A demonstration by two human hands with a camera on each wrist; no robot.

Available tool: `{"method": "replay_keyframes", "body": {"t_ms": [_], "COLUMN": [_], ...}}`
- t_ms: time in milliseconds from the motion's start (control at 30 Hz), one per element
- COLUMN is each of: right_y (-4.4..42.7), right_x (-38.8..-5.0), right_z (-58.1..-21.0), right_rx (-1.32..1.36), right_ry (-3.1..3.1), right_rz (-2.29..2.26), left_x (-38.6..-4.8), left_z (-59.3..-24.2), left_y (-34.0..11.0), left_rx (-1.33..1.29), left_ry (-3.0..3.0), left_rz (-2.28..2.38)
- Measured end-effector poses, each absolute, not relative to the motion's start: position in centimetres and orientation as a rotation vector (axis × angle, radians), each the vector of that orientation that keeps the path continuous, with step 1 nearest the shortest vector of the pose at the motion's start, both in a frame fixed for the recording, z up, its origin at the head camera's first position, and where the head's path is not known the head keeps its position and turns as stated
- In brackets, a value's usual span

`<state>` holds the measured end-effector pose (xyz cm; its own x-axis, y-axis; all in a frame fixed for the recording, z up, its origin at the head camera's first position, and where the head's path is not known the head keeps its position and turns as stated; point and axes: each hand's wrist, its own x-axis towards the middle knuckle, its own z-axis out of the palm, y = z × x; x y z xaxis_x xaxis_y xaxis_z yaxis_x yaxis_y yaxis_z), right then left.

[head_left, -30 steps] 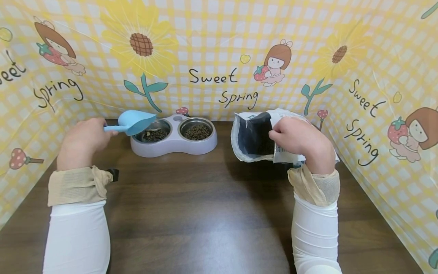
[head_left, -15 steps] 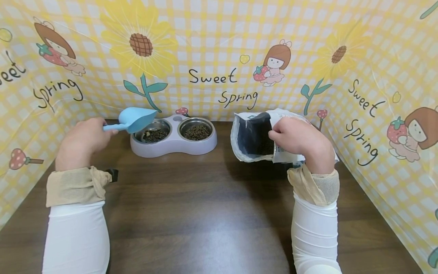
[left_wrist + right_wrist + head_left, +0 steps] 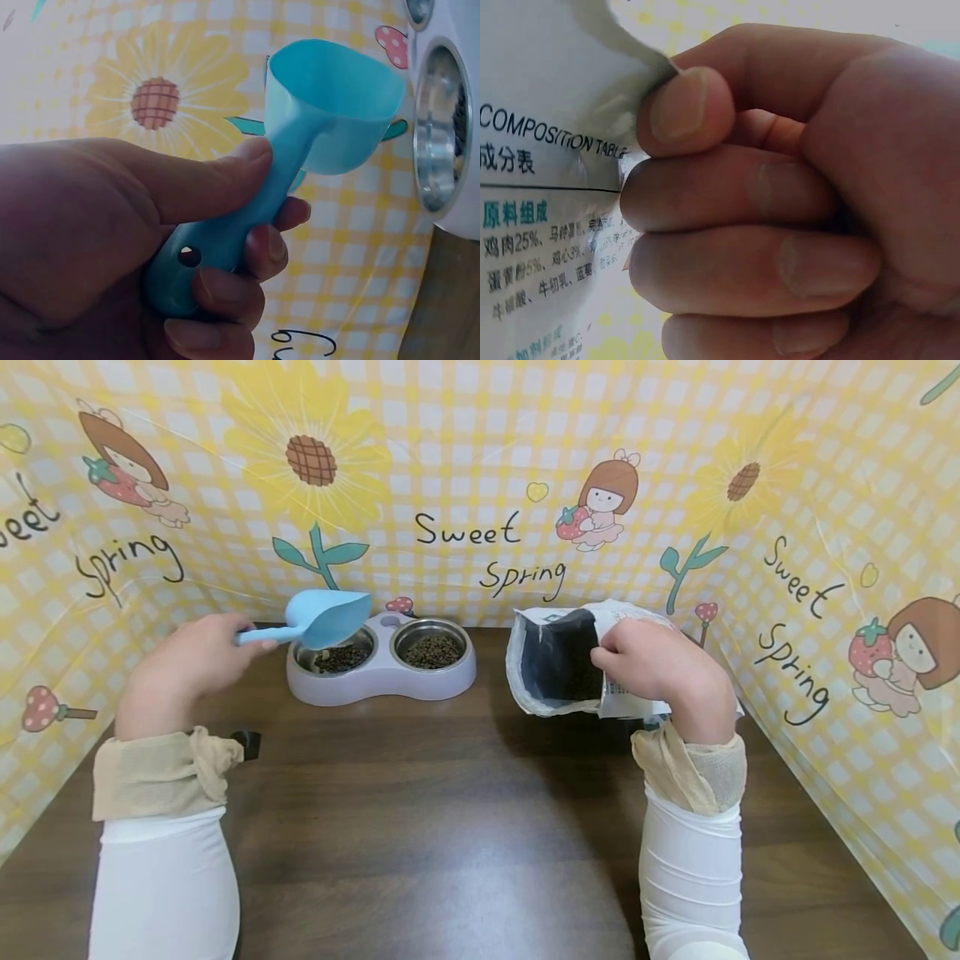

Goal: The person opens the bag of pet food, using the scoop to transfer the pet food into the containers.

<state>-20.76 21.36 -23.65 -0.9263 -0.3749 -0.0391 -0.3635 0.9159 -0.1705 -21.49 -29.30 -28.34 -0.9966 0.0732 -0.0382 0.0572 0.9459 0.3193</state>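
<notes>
My left hand [image 3: 191,664] grips the handle of a light blue scoop [image 3: 330,617], held above the left bowl of a double pet bowl [image 3: 382,681]. In the left wrist view the scoop [image 3: 330,97] looks empty, with the thumb along its handle. Brown kibble lies in both metal bowls; the scoop hides part of the left one. At the right, my right hand [image 3: 660,672] pinches the edge of a white food bag [image 3: 517,693], whose dark mouth faces left. The right wrist view shows thumb and curled fingers on the printed bag [image 3: 547,172].
A yellow-and-white checked cloth [image 3: 465,460] with flower and girl prints walls off the back and both sides. The bowls and the bag rest near the back edge of a dark wooden table [image 3: 420,827].
My left hand has moved the scoop slightly to the right and up, away from the left bowl's rim. The right hand and the bag have stayed in place.
</notes>
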Motion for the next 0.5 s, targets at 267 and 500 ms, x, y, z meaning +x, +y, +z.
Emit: {"method": "replay_keyframes", "body": {"t_ms": [267,500], "right_y": [21.3,21.3], "right_x": [-20.8,-20.7], "right_z": [-23.7,-23.7], "right_rx": [-0.566,-0.566], "right_ry": [3.001,3.005], "right_rz": [-0.241,-0.232], "left_x": [-20.8,-19.5], "left_z": [-27.5,-26.6], "left_y": [-28.0,-24.9], "left_rx": [0.241,0.405], "left_ry": [3.034,2.907], "left_rz": [0.527,0.682]}}
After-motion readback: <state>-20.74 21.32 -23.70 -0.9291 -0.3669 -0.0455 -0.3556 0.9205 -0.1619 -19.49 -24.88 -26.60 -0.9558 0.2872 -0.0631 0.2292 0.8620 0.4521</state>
